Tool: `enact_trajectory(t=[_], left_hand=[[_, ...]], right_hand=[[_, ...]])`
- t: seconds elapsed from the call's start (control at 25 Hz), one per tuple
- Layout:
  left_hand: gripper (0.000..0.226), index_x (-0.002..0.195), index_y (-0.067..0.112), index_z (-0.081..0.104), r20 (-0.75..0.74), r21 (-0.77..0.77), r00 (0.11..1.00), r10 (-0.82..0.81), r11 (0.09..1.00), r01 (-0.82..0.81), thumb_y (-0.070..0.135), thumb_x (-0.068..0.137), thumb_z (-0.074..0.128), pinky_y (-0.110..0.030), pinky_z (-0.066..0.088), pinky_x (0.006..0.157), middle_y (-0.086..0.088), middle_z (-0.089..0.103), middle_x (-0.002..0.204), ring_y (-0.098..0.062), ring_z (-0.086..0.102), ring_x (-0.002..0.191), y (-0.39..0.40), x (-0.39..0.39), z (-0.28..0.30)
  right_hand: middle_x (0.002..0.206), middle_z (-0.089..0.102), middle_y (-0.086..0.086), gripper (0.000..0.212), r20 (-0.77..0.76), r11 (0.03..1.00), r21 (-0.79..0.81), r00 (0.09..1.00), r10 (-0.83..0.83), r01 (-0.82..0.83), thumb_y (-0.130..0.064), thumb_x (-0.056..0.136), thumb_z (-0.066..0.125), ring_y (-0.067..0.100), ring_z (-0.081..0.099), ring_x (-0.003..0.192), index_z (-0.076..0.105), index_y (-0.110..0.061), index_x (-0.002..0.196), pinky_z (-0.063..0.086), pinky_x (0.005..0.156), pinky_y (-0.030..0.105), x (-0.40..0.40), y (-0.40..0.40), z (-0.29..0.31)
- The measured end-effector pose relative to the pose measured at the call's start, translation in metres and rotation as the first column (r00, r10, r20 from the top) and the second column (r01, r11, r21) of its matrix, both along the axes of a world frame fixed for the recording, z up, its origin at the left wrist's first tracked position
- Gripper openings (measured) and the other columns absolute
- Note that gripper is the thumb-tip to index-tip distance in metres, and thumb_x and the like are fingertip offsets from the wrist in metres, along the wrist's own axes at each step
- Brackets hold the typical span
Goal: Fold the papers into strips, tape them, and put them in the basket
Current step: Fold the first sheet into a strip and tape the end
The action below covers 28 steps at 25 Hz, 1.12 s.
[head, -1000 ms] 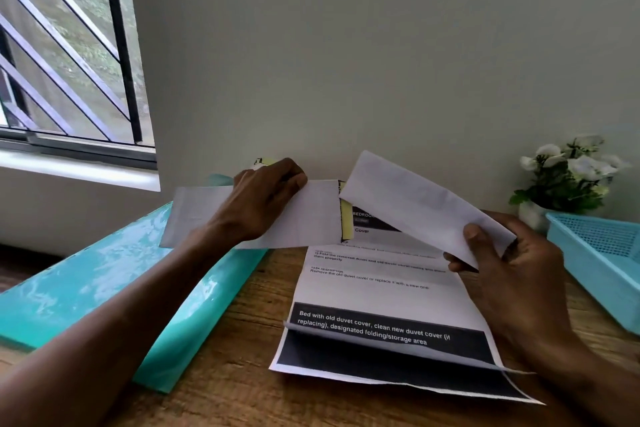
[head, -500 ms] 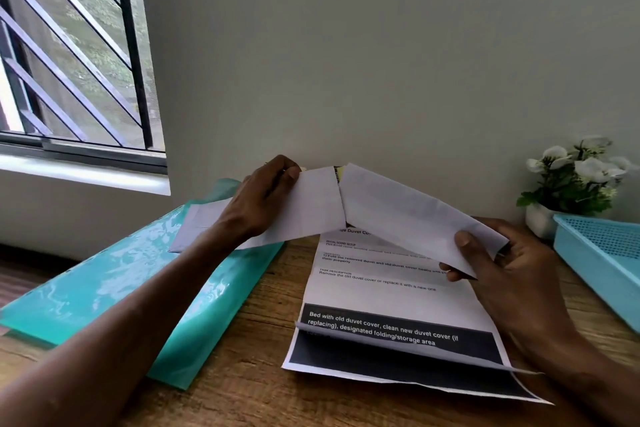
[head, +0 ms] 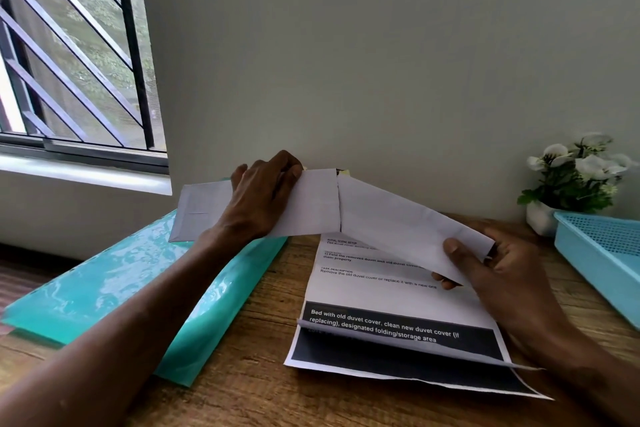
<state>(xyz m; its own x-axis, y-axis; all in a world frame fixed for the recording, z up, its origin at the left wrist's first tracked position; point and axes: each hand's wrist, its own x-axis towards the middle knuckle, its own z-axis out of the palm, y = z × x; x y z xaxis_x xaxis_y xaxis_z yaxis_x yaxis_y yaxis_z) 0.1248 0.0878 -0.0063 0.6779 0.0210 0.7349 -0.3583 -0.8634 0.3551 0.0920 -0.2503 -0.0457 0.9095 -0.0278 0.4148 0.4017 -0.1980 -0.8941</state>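
Two white folded paper strips are held above the table, their ends meeting in a shallow peak near the wall. My left hand (head: 263,194) grips the left strip (head: 204,212) from above. My right hand (head: 498,270) pinches the lower end of the right strip (head: 398,218). Something yellow peeks out behind the joint; I cannot tell what it is. The light blue mesh basket (head: 602,253) stands at the right edge of the table.
Printed sheets (head: 398,336) with black bands lie on the wooden table under my hands. A teal plastic folder (head: 121,291) lies to the left. A small pot of white flowers (head: 575,180) stands by the wall behind the basket. A barred window is at upper left.
The two strips have come together: the gap that showed a yellow band between them a second ago has closed, and their ends now meet. Both hands rose slightly.
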Motion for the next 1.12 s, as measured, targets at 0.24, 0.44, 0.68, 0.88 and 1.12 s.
enact_trajectory(t=[0.24,0.44,0.68,0.88,1.12], left_hand=[[0.020,0.109,0.032,0.054,0.002,0.142,1.000,0.001,0.990,-0.002,0.039,0.111,0.035,-0.060,0.030,0.111,0.017,0.058,0.090,-0.007,0.048,0.092,0.001,-0.001,-0.002],[0.024,0.110,0.033,0.056,0.012,0.217,1.000,-0.024,0.976,0.021,0.042,0.110,0.034,-0.061,0.028,0.113,0.015,0.061,0.095,-0.008,0.051,0.096,-0.010,-0.008,-0.002],[0.104,0.154,0.044,0.034,-0.178,0.440,0.983,-0.037,0.891,0.113,0.099,0.068,0.051,-0.057,0.012,0.126,0.013,0.050,0.148,-0.012,0.038,0.141,-0.020,-0.021,0.004],[0.122,0.165,0.038,0.004,-0.186,0.536,0.983,0.003,0.839,0.099,0.091,0.071,0.060,-0.061,0.004,0.127,0.002,0.034,0.161,-0.019,0.026,0.152,-0.019,-0.014,-0.005],[0.113,0.165,0.038,0.013,-0.172,0.571,0.984,-0.044,0.809,0.136,0.083,0.075,0.064,-0.060,0.003,0.126,0.001,0.039,0.155,-0.021,0.031,0.147,-0.033,-0.019,-0.006]], right_hand=[[0.081,0.081,0.006,0.018,-0.010,0.998,-0.061,1.000,0.009,-0.010,-0.019,0.095,0.071,0.023,0.078,0.064,0.074,-0.015,0.112,0.060,0.063,0.035,-0.001,-0.001,0.001],[0.092,0.080,0.006,0.021,-0.019,0.998,-0.058,0.999,0.026,-0.027,-0.019,0.095,0.071,0.019,0.078,0.063,0.072,-0.016,0.116,0.059,0.054,0.023,-0.001,-0.001,0.001],[0.087,0.082,0.004,0.017,0.004,0.999,0.045,1.000,0.017,-0.017,-0.016,0.096,0.072,0.024,0.077,0.063,0.074,-0.013,0.112,0.062,0.059,0.031,0.005,-0.006,-0.003],[0.082,0.080,0.007,0.018,0.012,0.999,0.038,1.000,0.011,-0.011,-0.016,0.096,0.072,0.022,0.076,0.061,0.074,-0.011,0.113,0.059,0.054,0.025,0.007,-0.006,-0.003],[0.088,0.081,0.001,0.021,0.016,0.996,-0.089,1.000,0.010,-0.008,-0.028,0.092,0.075,0.017,0.078,0.070,0.075,-0.022,0.112,0.060,0.057,0.024,0.001,-0.006,-0.002]])
